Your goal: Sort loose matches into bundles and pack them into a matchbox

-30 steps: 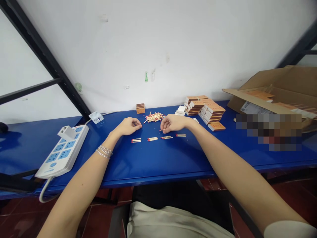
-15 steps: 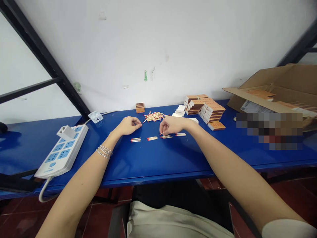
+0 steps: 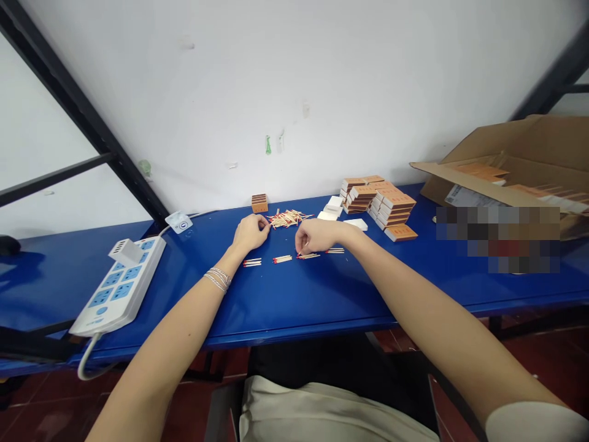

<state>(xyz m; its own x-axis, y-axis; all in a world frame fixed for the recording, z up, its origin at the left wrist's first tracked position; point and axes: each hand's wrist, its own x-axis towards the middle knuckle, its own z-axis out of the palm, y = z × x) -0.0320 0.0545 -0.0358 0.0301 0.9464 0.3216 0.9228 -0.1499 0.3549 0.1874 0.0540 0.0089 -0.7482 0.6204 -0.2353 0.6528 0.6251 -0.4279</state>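
My right hand (image 3: 317, 236) is above the third row of matches (image 3: 309, 256), its thumb and forefinger pinching a thin match whose red tip points down. At the left edge of a loose heap of red-tipped matches (image 3: 288, 218) is my left hand (image 3: 251, 233), fingers closed; whatever is between its fingertips is too small to make out. Small groups of matches lie side by side on the blue table (image 3: 285, 301): one at the left (image 3: 252, 263), one in the middle (image 3: 282, 259) and one at the right (image 3: 335, 250).
Behind the heap stands a small stack of matchboxes (image 3: 259, 203). White matchbox trays (image 3: 332, 207) and stacked matchboxes (image 3: 391, 205) are to the right, then an open cardboard box (image 3: 478, 147). A white power strip (image 3: 122, 285) lies at left.
My left hand has moved right, up to the heap's edge. My right hand has stayed over the third row, its match now lower and more upright. The view has shifted slightly.
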